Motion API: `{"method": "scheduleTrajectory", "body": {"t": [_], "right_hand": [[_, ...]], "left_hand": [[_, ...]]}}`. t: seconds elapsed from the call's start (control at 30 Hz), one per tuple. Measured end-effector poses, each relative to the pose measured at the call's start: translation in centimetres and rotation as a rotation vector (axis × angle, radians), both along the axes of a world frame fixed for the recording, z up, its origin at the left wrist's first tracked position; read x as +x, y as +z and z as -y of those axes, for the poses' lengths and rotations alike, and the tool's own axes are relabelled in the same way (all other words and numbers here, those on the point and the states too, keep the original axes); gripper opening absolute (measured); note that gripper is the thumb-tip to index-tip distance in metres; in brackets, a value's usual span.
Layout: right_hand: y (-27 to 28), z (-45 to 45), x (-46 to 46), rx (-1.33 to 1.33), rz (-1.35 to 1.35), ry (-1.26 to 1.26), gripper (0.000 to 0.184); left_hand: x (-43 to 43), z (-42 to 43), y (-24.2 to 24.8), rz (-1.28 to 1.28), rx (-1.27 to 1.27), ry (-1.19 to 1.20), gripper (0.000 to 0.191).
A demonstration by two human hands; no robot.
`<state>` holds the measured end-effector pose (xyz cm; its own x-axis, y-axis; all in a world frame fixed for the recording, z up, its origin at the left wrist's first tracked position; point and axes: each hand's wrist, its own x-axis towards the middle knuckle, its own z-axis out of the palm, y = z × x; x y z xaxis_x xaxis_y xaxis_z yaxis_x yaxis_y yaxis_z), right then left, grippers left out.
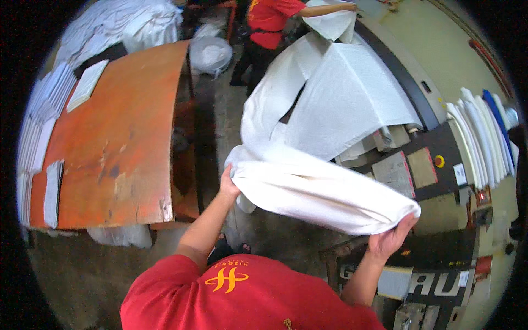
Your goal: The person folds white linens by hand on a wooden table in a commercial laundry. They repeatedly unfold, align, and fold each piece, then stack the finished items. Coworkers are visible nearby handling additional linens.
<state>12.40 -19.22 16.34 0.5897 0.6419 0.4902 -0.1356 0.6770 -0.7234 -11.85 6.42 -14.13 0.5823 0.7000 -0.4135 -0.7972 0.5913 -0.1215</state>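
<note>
A large white cloth (pixel 321 189) hangs stretched across in front of me, loosely folded between both hands. My left hand (pixel 229 183) grips its left end, while my right hand (pixel 392 239) holds the right end lower down. Beyond my hands, a broad white fabric sheet (pixel 338 90) drapes over the machine's front edge and seems to run on into what I hold; the join is blurred. At the far end a co-worker's outstretched hand (pixel 350 6) is at the white fabric.
An orange-brown worn table (pixel 119 148) stands at left, with stacks of folded white linen (pixel 43 123) along its edge. Cloths (pixel 480 136) hang over a bar at right, near a dark machine panel with a yellow-and-red button (pixel 439 161). A co-worker in red (pixel 270 18) stands ahead.
</note>
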Motion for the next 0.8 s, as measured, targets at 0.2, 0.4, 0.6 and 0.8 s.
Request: {"method": "scheduleTrajectory", "body": {"t": [0.2, 0.4, 0.6, 0.8], "right_hand": [[-9.2, 9.0, 2.6, -0.449, -0.237, -0.566, 0.036], [-21.5, 8.1, -2.2, -0.948, -0.632, -0.419, 0.025], [-21.3, -0.6, -3.8, -0.792, -0.405, -0.276, 0.019], [-19.1, -6.5, -2.6, -0.831, -0.204, -0.267, 0.02]], "left_hand": [[2.5, -7.6, 11.0, -0.186, 0.289, 0.059, 0.027], [4.2, -1.0, 26.4, -0.105, 0.923, -0.223, 0.03], [-0.6, 2.2, 27.7, -0.157, 1.188, -0.439, 0.051], [-7.6, -3.5, 26.2, -0.07, 0.894, 0.068, 0.036]]}}
